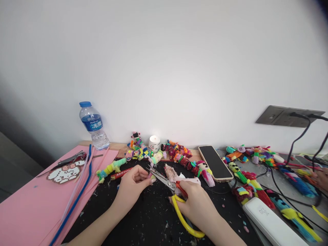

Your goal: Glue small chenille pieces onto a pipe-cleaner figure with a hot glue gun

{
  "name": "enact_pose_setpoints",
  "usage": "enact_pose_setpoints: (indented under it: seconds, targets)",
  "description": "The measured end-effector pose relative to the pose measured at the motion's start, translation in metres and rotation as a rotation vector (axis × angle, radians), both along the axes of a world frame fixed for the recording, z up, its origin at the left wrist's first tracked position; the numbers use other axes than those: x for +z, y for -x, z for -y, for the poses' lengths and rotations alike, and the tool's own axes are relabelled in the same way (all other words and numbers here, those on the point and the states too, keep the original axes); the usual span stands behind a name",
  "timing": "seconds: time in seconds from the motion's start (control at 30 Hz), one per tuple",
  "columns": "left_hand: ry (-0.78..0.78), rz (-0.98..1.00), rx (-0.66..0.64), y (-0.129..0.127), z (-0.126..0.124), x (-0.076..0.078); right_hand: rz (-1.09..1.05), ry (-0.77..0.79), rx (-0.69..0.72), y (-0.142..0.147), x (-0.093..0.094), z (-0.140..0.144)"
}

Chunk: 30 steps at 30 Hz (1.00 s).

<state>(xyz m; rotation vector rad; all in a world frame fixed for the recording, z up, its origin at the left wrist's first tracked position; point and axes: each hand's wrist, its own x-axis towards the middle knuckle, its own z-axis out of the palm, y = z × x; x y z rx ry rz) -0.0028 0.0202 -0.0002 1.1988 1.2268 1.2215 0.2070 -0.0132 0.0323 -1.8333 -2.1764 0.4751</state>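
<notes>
Right hand (196, 201), fingers curled, grips scissors (170, 185); left hand (135, 181) pinches a small fuzzy piece (153, 178); black mat (143, 220) beneath, pink sheet (23, 208) left, white wall (179, 75) far

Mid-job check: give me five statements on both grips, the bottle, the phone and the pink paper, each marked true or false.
1. The right-hand grip holds the scissors. True.
2. The bottle has a red cap. False: its cap is blue.
3. The phone lies right of the white cup. True.
4. The left-hand grip holds the phone. False: it pinches a small fuzzy piece.
5. A blue pipe cleaner lies across the pink paper. True.
</notes>
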Motion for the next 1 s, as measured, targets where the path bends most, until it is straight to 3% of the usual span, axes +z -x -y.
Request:
enact_pose_setpoints:
  seconds: [0.47, 0.73, 1.0]
  targets:
    - [-0.001, -0.011, 0.011, 0.001, -0.001, 0.000, -0.009, 0.018, -0.008, 0.003, -0.009, 0.001]
    - [-0.064, 0.094, 0.125, 0.006, -0.009, 0.006, 0.041, -0.139, -0.057, 0.002, 0.003, 0.003]
    - [-0.134, 0.056, 0.170, 0.015, -0.016, 0.005, 0.045, -0.054, -0.004, 0.005, 0.009, 0.008]
